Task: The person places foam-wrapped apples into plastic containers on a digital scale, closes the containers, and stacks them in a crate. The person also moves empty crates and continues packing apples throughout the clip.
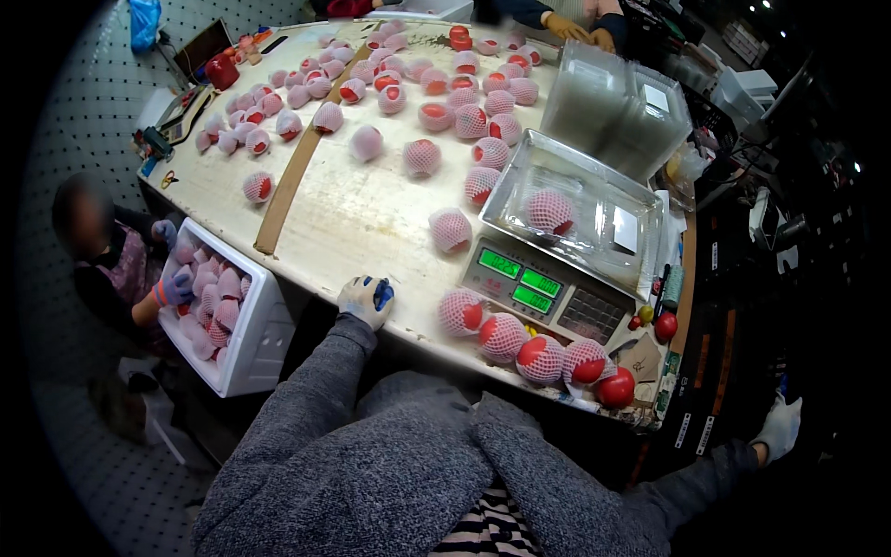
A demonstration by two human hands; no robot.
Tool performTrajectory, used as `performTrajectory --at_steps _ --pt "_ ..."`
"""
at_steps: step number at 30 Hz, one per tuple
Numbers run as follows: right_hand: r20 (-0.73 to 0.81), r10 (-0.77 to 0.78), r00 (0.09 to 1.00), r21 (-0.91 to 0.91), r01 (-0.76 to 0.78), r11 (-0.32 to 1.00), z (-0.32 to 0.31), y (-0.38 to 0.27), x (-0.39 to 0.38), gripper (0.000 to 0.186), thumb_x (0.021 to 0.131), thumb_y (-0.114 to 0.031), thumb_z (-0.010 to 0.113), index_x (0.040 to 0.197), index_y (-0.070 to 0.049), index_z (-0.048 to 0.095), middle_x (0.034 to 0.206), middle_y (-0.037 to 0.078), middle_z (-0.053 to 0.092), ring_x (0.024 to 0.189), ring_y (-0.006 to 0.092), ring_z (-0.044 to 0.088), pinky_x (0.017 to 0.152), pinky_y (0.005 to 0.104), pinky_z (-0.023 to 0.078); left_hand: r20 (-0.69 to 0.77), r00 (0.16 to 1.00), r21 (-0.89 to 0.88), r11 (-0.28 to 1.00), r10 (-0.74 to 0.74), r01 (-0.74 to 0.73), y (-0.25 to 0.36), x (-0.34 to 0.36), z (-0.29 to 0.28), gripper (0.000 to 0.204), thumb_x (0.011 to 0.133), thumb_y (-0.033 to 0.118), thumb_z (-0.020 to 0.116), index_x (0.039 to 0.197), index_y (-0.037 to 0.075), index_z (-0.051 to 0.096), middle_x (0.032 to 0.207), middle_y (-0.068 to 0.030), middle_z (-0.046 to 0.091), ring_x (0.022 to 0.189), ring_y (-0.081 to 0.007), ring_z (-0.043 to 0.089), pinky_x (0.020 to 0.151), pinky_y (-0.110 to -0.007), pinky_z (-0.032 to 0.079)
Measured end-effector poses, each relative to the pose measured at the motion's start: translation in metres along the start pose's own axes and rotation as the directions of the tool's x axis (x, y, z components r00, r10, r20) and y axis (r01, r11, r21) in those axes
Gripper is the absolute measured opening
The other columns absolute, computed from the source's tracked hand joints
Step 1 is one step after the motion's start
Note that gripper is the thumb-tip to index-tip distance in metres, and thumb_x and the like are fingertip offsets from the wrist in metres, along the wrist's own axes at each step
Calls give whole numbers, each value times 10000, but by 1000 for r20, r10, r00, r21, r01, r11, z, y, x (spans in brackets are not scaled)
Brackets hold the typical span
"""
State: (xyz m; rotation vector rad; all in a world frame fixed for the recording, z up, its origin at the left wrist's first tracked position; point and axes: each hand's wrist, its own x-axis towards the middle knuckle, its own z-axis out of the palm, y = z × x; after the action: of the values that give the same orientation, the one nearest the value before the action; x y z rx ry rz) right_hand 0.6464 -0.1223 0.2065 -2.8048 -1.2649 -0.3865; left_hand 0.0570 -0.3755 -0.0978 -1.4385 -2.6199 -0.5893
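My left hand [368, 301], in a pale glove with dark blue at the fingers, rests curled at the near edge of the table [371, 204]. Whether it grips anything small, I cannot make out. Far out to the right, past the table's corner, my right hand [780, 427] is in a similar glove; its fingers fade into the dark. Close to the left hand stand a scale [529, 288] with green displays and a row of red fruits in foam nets [502, 336]. On the scale, a clear plastic tray [506, 209] holds one netted fruit [549, 213].
Many netted fruits [436, 116] spread over the table, crossed by a brown strip [302, 186]. Stacked clear trays [585, 97] stand at the far right. Left, a co-worker's gloved hand [174, 288] reaches into a white foam box [264, 316] of fruit. Other gloved hands [568, 28] show at the far edge.
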Motion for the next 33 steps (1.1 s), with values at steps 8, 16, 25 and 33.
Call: performTrajectory --at_steps 8,16,25,33 --pt "-83 -5 997 -106 -4 994 4 -2 -1 491 950 -279 438 1396 -88 360 1271 98 550 1127 248 568 981 398 438 48 999 -8 1000 22 -21 2 4 -10 277 738 273 673 933 77 657 906 -127 616 901 -324 584 811 -424 475" --pt "-110 -46 993 -162 28 986 37 28 51 569 918 -415 472 1399 -128 368 1329 110 508 1197 282 507 982 383 412 33 994 -107 989 101 -97 -3 9 -13 212 743 247 651 855 67 654 801 -108 610 794 -306 597 733 -416 492" --pt "-500 -274 821 625 562 542 0 -54 -48 614 903 -309 577 1425 -101 329 1401 137 419 1255 266 453 1056 378 362 75 982 -260 954 172 -147 -12 16 -15 165 737 212 642 848 91 657 783 -100 605 778 -304 593 720 -419 492" --pt "-391 -919 47 491 855 -165 11 -259 -322 554 610 -38 741 1142 -27 584 931 126 636 824 250 617 770 361 491 586 801 -609 719 123 334 -49 84 -20 558 808 205 691 1286 12 477 1278 -165 527 1131 -206 563 950 -315 452"
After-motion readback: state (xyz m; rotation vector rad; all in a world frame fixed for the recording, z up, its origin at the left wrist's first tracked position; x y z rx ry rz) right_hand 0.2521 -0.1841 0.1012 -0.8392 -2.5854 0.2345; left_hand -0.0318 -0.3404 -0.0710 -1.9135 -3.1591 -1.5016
